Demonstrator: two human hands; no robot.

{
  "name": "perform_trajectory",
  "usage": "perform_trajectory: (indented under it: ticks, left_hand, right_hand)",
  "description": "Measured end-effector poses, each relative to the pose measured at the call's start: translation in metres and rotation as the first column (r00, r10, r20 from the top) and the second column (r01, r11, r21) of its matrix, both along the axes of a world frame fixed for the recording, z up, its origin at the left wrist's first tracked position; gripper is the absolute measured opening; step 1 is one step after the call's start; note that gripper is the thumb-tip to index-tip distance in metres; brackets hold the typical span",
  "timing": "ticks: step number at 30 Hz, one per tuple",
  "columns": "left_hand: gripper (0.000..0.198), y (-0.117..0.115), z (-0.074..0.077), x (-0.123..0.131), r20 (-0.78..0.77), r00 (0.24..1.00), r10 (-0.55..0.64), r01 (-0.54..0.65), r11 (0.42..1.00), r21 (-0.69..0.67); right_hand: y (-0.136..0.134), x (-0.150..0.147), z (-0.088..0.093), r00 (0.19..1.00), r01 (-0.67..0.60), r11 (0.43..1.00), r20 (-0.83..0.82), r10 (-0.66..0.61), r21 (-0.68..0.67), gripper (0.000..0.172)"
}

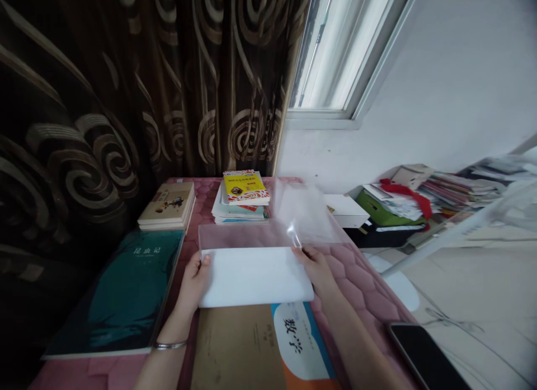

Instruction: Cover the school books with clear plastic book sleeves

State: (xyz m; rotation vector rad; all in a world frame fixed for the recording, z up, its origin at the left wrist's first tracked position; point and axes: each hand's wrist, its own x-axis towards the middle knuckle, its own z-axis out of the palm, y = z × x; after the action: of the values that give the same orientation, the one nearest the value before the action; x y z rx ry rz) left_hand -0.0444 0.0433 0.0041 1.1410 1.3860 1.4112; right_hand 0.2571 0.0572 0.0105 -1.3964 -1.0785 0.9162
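My left hand (196, 276) grips the left side of a clear plastic book cover (241, 235), its thumb on top. On the opposite side, my right hand (318, 268) pinches the cover near its right edge. A blank white panel (257, 276) fills the near part of the cover; whether it is paper or a book is not clear. Below the cover lie a brown book (234, 345) and a blue, white and orange mathematics textbook (300, 339), partly overlapped. Behind my right hand, more clear plastic sheets (304, 208) lie on the table.
A dark green book (130, 289) and a beige book stack (166, 204) sit left. Another stack with a yellow book (246, 186) stands at the back. A phone (423, 356) rests at the right edge of the pink padded tabletop (363, 286). A white box (347, 211) stands beyond.
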Motion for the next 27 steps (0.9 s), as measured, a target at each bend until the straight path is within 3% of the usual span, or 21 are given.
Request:
perform_trajectory:
  ticks: [3,6,13,16,22,27]
  left_hand:
    - [0.054,0.001,-0.001,0.000,0.008,1.000,0.028,-0.028,1.000,0.000]
    - [0.053,0.000,-0.001,0.000,0.051,0.998,0.037,-0.036,0.999,-0.016]
    - [0.053,-0.005,0.010,0.003,0.208,0.978,0.022,-0.008,0.998,-0.069]
    - [0.049,-0.005,0.011,0.004,0.182,0.983,-0.014,0.020,0.999,-0.030]
    - [0.046,-0.003,0.005,0.004,0.121,0.991,-0.051,0.049,0.999,0.020]
    - [0.049,-0.003,0.007,0.004,0.122,0.992,-0.027,0.031,0.999,-0.025]
  right_hand:
    - [-0.001,0.003,0.005,0.986,-0.048,0.998,-0.162,0.042,-0.030,0.026]
    - [-0.002,0.004,0.007,0.977,-0.062,0.997,-0.205,0.054,-0.035,0.025]
    - [-0.001,0.003,0.004,0.989,-0.048,0.999,-0.140,0.047,-0.003,0.034]
    - [-0.002,0.002,0.007,0.996,-0.022,1.000,-0.086,0.023,0.009,0.037]
    - [-0.003,0.000,0.007,0.992,0.014,1.000,-0.129,-0.016,-0.017,0.039]
    - [-0.001,-0.001,0.003,0.998,0.035,0.997,0.052,-0.038,0.068,0.043]
